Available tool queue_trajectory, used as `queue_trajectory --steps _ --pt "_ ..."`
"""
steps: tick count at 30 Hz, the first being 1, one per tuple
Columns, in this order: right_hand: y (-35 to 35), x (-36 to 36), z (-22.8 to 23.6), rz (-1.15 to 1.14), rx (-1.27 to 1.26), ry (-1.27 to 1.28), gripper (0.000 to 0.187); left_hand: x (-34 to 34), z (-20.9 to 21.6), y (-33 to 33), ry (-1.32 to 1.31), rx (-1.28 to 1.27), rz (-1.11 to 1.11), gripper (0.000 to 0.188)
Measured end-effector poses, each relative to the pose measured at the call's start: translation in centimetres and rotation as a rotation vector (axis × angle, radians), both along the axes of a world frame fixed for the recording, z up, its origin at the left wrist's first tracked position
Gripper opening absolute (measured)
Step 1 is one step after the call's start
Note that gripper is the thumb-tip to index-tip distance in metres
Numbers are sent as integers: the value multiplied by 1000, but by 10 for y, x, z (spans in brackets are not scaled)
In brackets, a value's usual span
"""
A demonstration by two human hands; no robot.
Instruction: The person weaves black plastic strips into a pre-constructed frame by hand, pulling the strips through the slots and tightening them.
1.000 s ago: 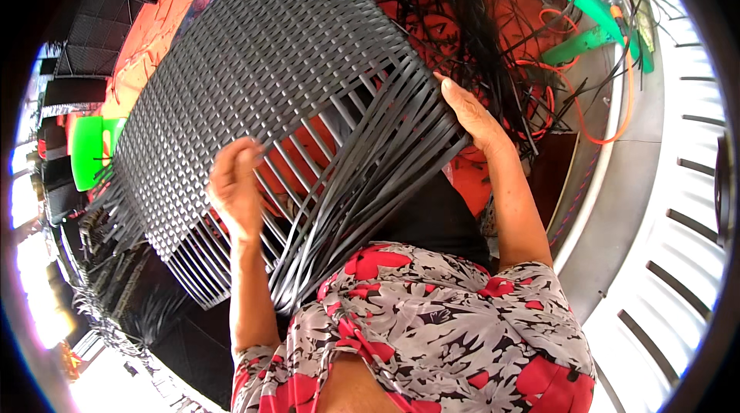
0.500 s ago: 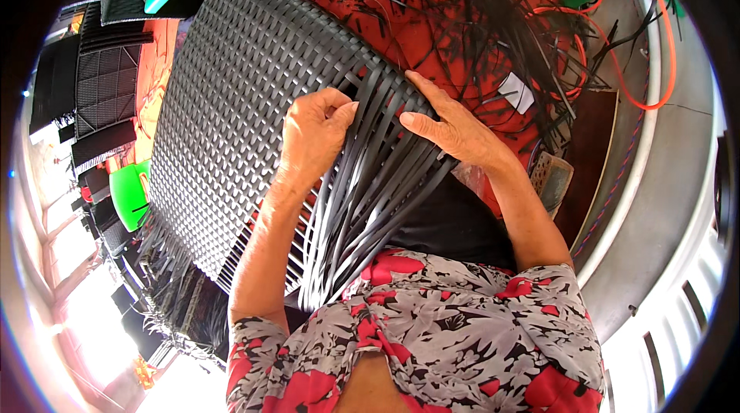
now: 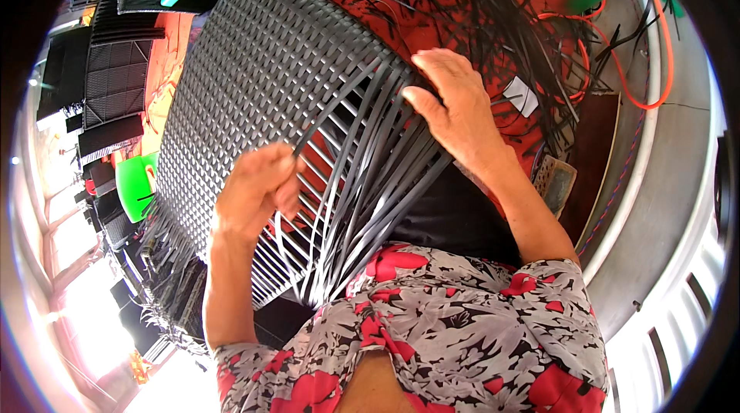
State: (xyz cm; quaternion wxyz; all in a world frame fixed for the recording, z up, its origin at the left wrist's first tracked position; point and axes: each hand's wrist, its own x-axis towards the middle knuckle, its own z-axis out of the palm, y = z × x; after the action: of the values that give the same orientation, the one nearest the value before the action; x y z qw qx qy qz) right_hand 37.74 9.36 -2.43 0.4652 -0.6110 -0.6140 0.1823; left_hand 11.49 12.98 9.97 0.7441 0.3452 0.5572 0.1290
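A dark grey woven panel (image 3: 262,58) of flat plastic strips lies tilted before me, finished at the far side and unwoven near my body. Loose strips (image 3: 362,174) hang in a bundle from its right edge, over bare parallel rods (image 3: 266,278). My left hand (image 3: 258,185) is closed, pinching one strip (image 3: 335,107) that stretches slantwise from the right edge. My right hand (image 3: 462,108) is at the panel's right edge by the top of the loose strips, fingers stretched out and thumb apart; whether its fingertips touch the edge, I cannot tell.
Cut black strips (image 3: 509,20) litter the red floor beyond the panel, with a white scrap (image 3: 521,97) among them. An orange hose (image 3: 667,50) and a pale pipe (image 3: 646,135) run along the right. Green plastic pieces (image 3: 132,188) and dark woven panels (image 3: 116,81) stand left.
My left hand has moved left and toward me, drawing a strip out across the bare rods. My right hand has shifted slightly right, its fingers still extended.
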Motion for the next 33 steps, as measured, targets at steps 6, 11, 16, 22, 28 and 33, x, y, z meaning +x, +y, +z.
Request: queue_trajectory --steps 6,11,16,22,28,33 --pt "-19 -107 60 646 324 53 40 -80 52 -99 325 150 -9 23" --pt "-80 -220 120 1148 255 -26 54 -116 76 -184 447 292 155 10" --pt "-89 -238 145 1355 182 38 27 -156 93 -235 480 298 284 8" --pt "-5 -82 149 880 515 86 8 -185 76 -253 459 423 293 14" --pt "10 114 155 296 -61 -342 20 -137 40 -210 262 489 78 19" --pt "-13 147 164 -58 66 -1148 14 -34 10 -157 -6 477 -224 17"
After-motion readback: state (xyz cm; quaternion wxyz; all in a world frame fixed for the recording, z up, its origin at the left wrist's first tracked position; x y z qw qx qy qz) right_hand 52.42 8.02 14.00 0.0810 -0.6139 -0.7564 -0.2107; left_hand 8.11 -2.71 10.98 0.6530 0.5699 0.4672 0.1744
